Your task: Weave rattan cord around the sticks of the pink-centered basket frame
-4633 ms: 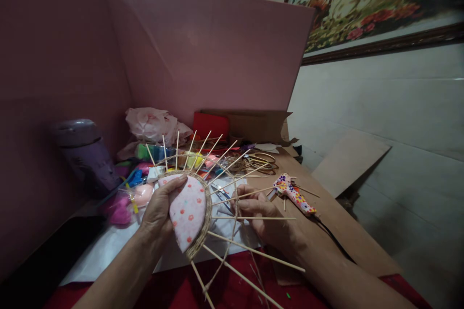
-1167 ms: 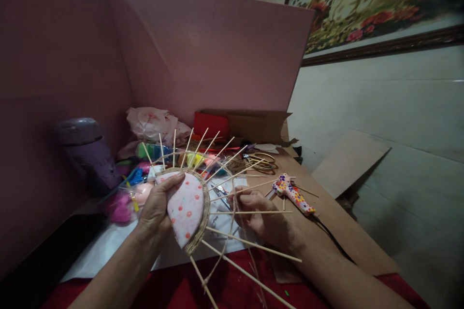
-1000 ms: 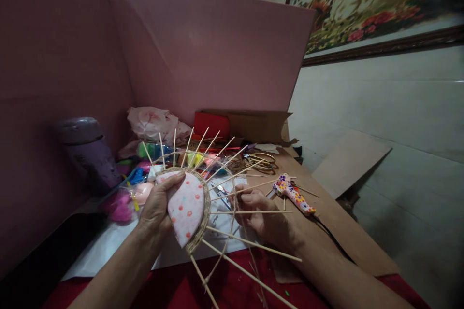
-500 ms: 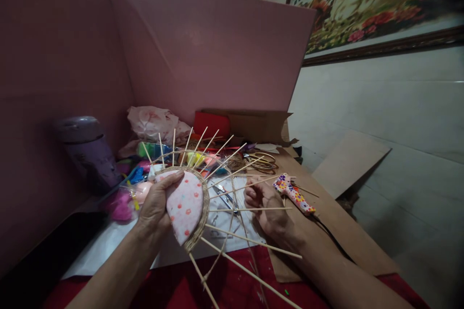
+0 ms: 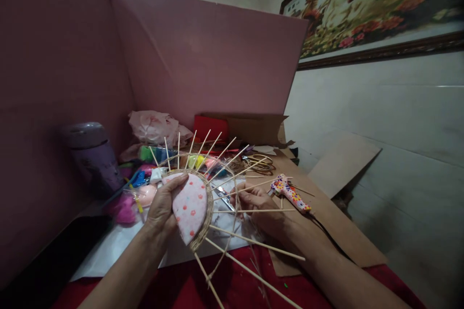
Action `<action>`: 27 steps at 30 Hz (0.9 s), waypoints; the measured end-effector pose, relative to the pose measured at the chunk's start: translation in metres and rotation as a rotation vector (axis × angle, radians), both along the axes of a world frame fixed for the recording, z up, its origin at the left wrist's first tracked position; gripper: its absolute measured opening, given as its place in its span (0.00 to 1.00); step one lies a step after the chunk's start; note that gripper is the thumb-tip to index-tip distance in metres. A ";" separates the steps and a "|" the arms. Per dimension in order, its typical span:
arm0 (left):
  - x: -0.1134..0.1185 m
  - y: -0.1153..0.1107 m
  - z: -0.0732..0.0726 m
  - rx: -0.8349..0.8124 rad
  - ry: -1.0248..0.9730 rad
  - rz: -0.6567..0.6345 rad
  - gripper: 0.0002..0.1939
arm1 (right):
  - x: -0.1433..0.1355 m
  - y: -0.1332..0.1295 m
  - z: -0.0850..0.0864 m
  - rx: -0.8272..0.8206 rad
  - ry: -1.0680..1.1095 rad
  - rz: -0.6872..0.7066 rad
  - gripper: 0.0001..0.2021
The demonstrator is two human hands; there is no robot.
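My left hand point(image 5: 164, 207) is closed on a pale pink, flower-dotted panel point(image 5: 192, 207), thumb on top and fingers behind. A braided twine rim point(image 5: 209, 207) edges the panel's curve. Thin wooden sticks point(image 5: 253, 241) fan out from that rim. Partway along them, a loose ring of twine point(image 5: 232, 170) runs from stick to stick. To the right, my right hand point(image 5: 255, 201) pinches the twine beside one of the sticks, its fingertips partly hidden by sticks. A loose strand hangs below that hand.
A flower-patterned glue gun point(image 5: 292, 193) lies on cardboard point(image 5: 337, 231) at the right, its cord trailing forward. Scissors point(image 5: 259, 161) lie behind. Bagged colourful clay point(image 5: 125, 205) and a purple bottle point(image 5: 94, 159) stand left. Pink panels point(image 5: 210, 58) wall the back and left.
My right hand has moved left to the twine ring and now pinches the twine there. The panel in my left hand has shifted slightly right in view.
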State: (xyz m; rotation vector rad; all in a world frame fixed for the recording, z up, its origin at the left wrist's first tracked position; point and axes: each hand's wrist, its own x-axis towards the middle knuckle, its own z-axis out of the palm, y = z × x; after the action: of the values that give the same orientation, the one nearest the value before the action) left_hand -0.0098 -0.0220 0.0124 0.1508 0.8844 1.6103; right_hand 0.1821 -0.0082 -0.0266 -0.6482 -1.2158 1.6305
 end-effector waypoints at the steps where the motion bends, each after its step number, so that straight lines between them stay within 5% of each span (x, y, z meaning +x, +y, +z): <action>1: 0.000 0.000 0.000 0.015 0.007 -0.019 0.08 | 0.001 -0.002 0.003 0.012 -0.020 0.014 0.08; 11: 0.003 -0.010 0.003 0.118 0.024 -0.071 0.07 | 0.039 -0.055 0.002 -0.209 0.034 0.195 0.12; 18: 0.007 -0.013 0.006 0.108 0.000 -0.078 0.06 | 0.038 -0.100 -0.003 -0.208 0.042 0.104 0.13; 27: 0.014 -0.013 0.003 0.160 0.040 -0.074 0.04 | 0.040 -0.114 -0.021 -0.136 -0.149 -0.227 0.09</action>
State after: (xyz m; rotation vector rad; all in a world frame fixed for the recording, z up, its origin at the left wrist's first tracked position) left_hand 0.0046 -0.0351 0.0149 0.3254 0.7711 1.6134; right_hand 0.2223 -0.1218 -0.0471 -0.9728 -1.0983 1.5029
